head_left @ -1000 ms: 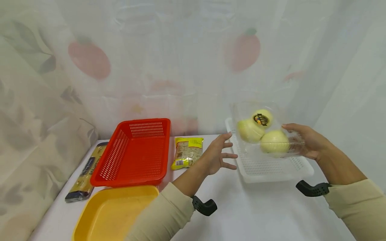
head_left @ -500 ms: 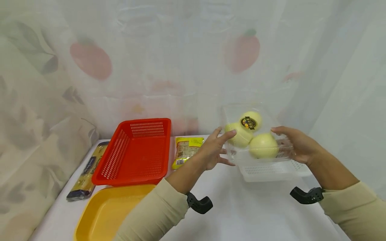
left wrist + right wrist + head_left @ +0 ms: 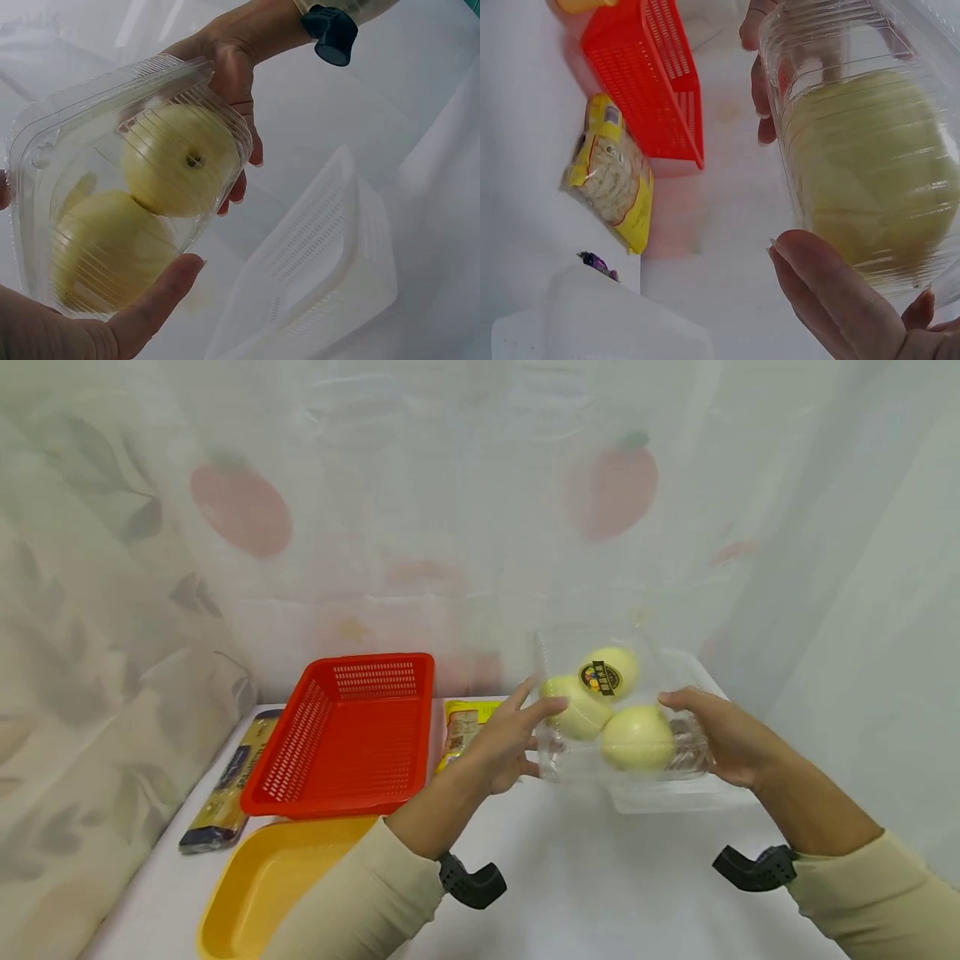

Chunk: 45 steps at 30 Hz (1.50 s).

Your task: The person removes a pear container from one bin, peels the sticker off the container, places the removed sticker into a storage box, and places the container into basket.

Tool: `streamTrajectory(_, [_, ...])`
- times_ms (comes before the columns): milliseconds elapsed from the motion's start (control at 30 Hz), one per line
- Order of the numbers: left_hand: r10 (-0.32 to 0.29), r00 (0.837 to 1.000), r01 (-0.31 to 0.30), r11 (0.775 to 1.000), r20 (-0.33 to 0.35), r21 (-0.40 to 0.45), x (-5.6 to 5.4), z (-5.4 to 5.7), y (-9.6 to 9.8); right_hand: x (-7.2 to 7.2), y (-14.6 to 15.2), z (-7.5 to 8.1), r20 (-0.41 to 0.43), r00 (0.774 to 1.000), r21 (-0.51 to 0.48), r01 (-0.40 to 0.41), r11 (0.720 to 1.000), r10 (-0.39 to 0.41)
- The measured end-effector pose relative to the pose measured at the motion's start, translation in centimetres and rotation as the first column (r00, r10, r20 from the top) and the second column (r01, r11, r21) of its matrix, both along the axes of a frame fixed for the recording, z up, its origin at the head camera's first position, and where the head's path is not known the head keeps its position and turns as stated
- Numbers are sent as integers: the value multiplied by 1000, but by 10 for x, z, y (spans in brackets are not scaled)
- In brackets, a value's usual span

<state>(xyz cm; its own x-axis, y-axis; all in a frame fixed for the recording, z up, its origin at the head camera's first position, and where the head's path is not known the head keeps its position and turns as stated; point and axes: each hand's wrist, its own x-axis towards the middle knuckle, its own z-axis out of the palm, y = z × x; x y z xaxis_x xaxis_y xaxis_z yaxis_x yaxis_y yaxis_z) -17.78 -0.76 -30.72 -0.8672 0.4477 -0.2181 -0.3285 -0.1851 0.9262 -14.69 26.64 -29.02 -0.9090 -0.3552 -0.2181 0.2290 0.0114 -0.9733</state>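
Observation:
A clear plastic clamshell box [image 3: 626, 697] hangs in the air over the white table, tilted, with three pale yellow pears [image 3: 637, 739] inside and a dark round label on its lid. My left hand [image 3: 502, 739] holds the box's left side, thumb on top and fingers beneath. At the other end, my right hand [image 3: 731, 739] grips the box with its thumb on the near upper edge. In the left wrist view, the box [image 3: 120, 202] spans both hands. Part of the white perforated basket [image 3: 675, 797] is hidden behind the box.
A red perforated basket [image 3: 360, 735] stands left of centre, with a yellow tray [image 3: 255, 868] before it. Left of the red basket lies a long packet [image 3: 232, 785]. A yellow-and-clear bag [image 3: 461, 727] lies behind my left hand. The right wrist view shows a small dark packet [image 3: 598, 265].
The box has moved left and slightly down, partly off the white basket. My left hand, earlier apart from it with spread fingers, now holds its left side; the right hand keeps its grip.

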Motion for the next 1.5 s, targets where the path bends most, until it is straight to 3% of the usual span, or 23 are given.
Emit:
streamTrajectory(267, [4, 1000, -5, 999, -23, -44, 9, -5, -22, 7, -17, -9, -48, 999, 58, -11, 998, 13])
streamTrajectory(433, [-2, 1000, 1, 999, -26, -48, 14, -7, -34, 12, -26, -14, -95, 995, 38, -29, 999, 33])
streamTrajectory(700, [21, 999, -23, 999, -40, -41, 25, -13, -50, 22, -42, -22, -99, 995, 62, 23, 998, -17])
streamTrajectory(1133, [47, 997, -48, 998, -54, -29, 44, -35, -71, 34, -62, -49, -90, 996, 41, 15, 999, -11])
streamTrajectory(1500, [133, 991, -134, 989, -21, -61, 56, -58, -83, 40, -77, -76, -112, 994, 3, 8, 1000, -7])
